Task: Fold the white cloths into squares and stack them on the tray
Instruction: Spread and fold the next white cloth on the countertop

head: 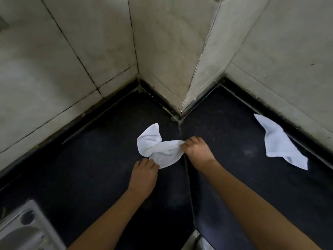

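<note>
Left hand (144, 171): fingers pinched shut on the near-left edge of the white cloth (160, 150), knuckles up, low over the countertop.
Right hand (196, 150): fingers closed on the cloth's right end, thumb and forefinger meeting over the fabric; it sits right beside the seam (187, 170) that runs toward the camera.
White cloth: bunched and twisted between the two hands, not yet flat; one loose lobe flops away to the far left, curling upward, while the lower part sags in a rounded fold. Whether it touches the counter there is hard to tell.
Second cloth (277, 143): lies crumpled and unfolded on the right, well apart from the hands, its far corner close to the foot of the right wall.
Countertop (81, 168): dark, speckled, L-shaped around a projecting tiled corner (180, 69); bare surface spreads to the left of the hands and between the right forearm and the second cloth.
Walls: pale tiles with dark grout lines, meeting the counter along a dark strip on both sides; the projecting corner's foot comes down just beyond the held cloth.
Metal object (23, 230): a steel rim with a round depression at the lower-left edge, possibly a sink or tray, too cropped to say.
Near edge: a pale sliver (194, 239) shows at the bottom between the forearms, unclear.
</note>
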Demonstrator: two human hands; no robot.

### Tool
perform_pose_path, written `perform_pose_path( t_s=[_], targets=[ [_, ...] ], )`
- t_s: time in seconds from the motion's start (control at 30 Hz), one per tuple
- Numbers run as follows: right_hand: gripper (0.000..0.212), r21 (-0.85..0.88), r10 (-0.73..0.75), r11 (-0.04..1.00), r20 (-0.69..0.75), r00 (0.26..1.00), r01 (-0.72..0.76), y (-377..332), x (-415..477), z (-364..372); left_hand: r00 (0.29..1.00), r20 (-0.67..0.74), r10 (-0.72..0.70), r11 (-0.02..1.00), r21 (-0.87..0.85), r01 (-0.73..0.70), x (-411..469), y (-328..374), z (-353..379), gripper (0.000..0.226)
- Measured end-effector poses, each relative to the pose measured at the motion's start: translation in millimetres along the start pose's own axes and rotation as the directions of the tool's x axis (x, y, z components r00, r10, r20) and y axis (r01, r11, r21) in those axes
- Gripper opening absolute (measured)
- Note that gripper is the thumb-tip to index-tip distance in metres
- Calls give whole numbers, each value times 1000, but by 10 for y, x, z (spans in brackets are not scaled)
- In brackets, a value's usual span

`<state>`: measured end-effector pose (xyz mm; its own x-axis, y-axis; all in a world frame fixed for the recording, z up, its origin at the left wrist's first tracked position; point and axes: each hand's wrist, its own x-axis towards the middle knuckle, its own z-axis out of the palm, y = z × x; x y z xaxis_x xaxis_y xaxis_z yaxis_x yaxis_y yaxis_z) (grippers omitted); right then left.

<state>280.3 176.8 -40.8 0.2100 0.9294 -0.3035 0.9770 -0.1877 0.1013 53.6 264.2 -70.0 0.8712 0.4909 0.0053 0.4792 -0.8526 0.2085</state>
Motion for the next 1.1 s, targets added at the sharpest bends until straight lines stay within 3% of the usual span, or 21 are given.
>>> perform_pose_path(
  t_s=[0.1,0.2,0.33,0.53,0.6,0.67,0.73,0.87,1.03,1.1],
  targets=[
    [33,89,11,996,-40,999,-8,13,-175,-12,999,24,-28,1000,-2,28,-14,13,-52,20],
    [22,314,92,945,14,996,-92,140,-444,-94,992,26,-127,984,-124,129,2,88,-224,18],
    [19,507,149,852,6,989,-132,384,-932,-313,981,-82,-178,941,-305,145,115,384,-668,12],
    [9,627,319,764,-163,933,-152,683,-1763,-713,951,-272,-148,945,-323,55,296,1121,-1366,13],
    [12,666,341,736,-209,917,-122,776,-1990,-776,942,-297,-156,943,-329,53,304,1295,-1502,14],
    [28,696,353,713,-259,899,-80,912,-2328,-801,935,-317,-157,937,-346,40,271,1545,-1595,16],
    [32,709,344,704,-295,891,-36,1056,-2576,-766,936,-306,-172,926,-374,48,231,1715,-1647,15],
    [13,747,352,662,-230,907,-68,1314,-2989,-650,954,-242,-178,918,-390,72,88,1919,-1640,7],
    [5,930,435,363,-116,893,-56,1441,-3292,-658,997,44,-67,835,-544,80,-17,2002,-1659,9],
    [5,961,443,275,-90,892,-40,1471,-3326,-681,995,71,-64,814,-574,93,-10,2021,-1677,10]
  ],
)
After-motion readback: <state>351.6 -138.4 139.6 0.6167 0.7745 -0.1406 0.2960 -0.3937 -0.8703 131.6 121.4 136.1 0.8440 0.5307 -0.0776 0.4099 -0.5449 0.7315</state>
